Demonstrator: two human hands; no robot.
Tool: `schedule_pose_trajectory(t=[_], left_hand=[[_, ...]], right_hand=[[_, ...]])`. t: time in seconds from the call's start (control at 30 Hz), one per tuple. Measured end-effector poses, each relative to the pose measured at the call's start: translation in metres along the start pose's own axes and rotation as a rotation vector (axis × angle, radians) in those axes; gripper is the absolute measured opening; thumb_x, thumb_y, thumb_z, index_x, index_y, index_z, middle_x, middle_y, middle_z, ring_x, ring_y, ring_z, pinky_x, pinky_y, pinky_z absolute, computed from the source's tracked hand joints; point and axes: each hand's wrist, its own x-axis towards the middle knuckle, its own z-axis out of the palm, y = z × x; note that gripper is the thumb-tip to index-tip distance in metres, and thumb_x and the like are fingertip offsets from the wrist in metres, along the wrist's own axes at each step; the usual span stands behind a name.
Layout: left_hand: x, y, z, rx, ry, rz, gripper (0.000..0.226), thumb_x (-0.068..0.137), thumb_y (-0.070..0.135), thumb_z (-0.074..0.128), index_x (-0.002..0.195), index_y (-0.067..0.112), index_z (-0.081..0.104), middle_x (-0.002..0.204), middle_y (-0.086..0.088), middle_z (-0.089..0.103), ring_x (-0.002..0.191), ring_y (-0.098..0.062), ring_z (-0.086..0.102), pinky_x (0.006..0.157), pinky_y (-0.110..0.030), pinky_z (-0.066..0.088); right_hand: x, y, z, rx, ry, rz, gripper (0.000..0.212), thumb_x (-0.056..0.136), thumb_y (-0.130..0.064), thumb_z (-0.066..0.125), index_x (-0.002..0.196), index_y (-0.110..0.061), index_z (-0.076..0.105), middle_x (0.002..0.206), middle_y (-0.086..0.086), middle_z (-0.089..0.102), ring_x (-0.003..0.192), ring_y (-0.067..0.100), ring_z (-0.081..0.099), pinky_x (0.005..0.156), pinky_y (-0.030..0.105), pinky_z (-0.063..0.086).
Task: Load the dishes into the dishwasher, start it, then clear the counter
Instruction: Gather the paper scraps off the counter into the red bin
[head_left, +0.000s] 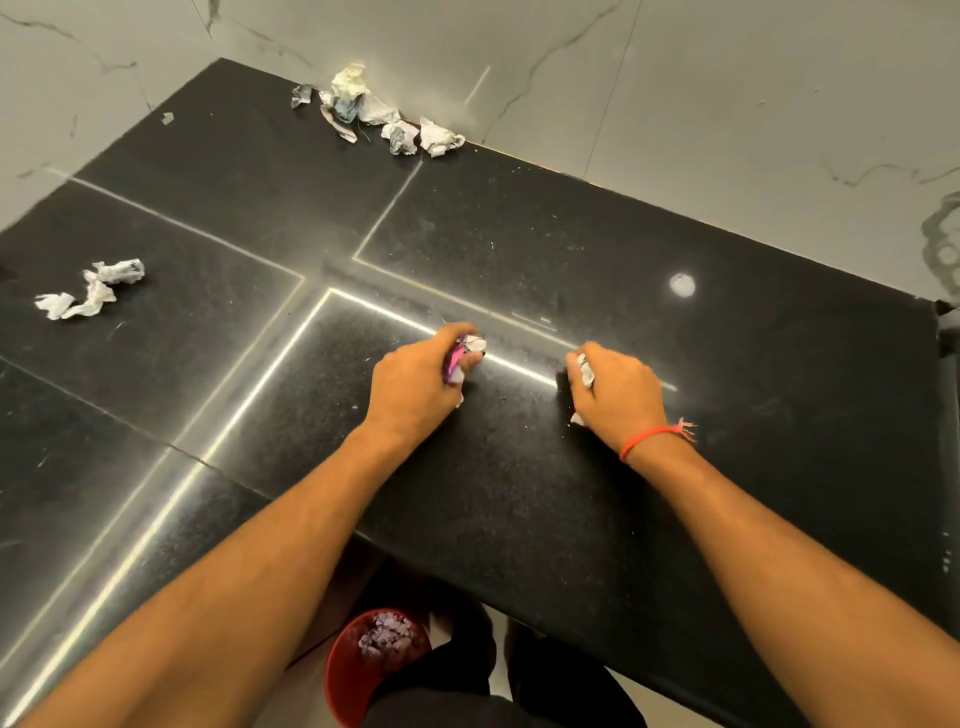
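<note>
Both hands rest on the black stone counter (519, 493) near its middle. My left hand (415, 382) grips a pink wrapper with bits of white paper (460, 358). My right hand (618, 392) has its fingers curled round a crumpled white paper scrap (586, 371); a red thread circles that wrist. A pile of crumpled papers (374, 111) lies at the back against the wall. Another crumpled paper clump (91, 288) sits at the left of the counter.
A red bin (345, 670) holding crumpled paper stands on the floor below the counter's front edge, beside my legs. White marble-look wall tiles (727, 104) back the counter. A small scrap (167, 118) lies at the far left corner.
</note>
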Motion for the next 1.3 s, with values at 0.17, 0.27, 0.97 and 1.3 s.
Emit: schedule_pose_trajectory(t=[0.17,0.27,0.97,1.3], left_hand=[[0.021,0.005,0.000,0.134,-0.141,-0.052,0.050,0.092,0.060,0.060,0.138,0.040,0.050,0.080,0.004,0.072,0.077,-0.023,0.068,0.072,-0.038,0.056],[0.024,0.011,0.003,0.245,-0.160,-0.068,0.026,0.095,0.049,0.059,0.109,0.027,0.059,0.083,0.000,0.071,0.080,-0.030,0.067,0.069,-0.037,0.054],[-0.204,0.078,-0.053,-1.260,0.703,-0.956,0.033,0.096,0.003,0.058,0.069,0.017,0.046,0.049,0.005,0.041,0.040,-0.005,0.039,0.040,-0.018,0.034],[-0.346,0.103,-0.036,-1.395,0.914,-1.327,0.025,0.092,0.013,0.064,0.069,0.018,0.056,0.057,-0.001,0.046,0.045,-0.009,0.043,0.043,-0.020,0.037]], right_hand=[[-0.010,-0.001,-0.025,0.529,0.050,0.293,0.035,0.101,-0.017,0.051,0.069,-0.003,0.054,0.059,-0.005,0.055,0.053,-0.005,0.058,0.051,0.014,0.042],[-0.025,0.004,-0.030,0.614,0.061,0.355,0.037,0.100,-0.014,0.051,0.070,0.006,0.053,0.060,0.003,0.049,0.048,-0.006,0.054,0.047,0.009,0.038],[-0.118,-0.048,-0.039,1.258,-0.363,0.447,0.030,0.098,-0.019,0.054,0.068,-0.016,0.053,0.058,0.006,0.040,0.037,0.009,0.030,0.037,0.017,0.023],[-0.274,-0.110,0.008,1.002,-0.935,0.317,0.034,0.100,-0.023,0.054,0.067,-0.013,0.054,0.047,-0.004,0.047,0.038,0.004,0.041,0.041,0.019,0.036]])
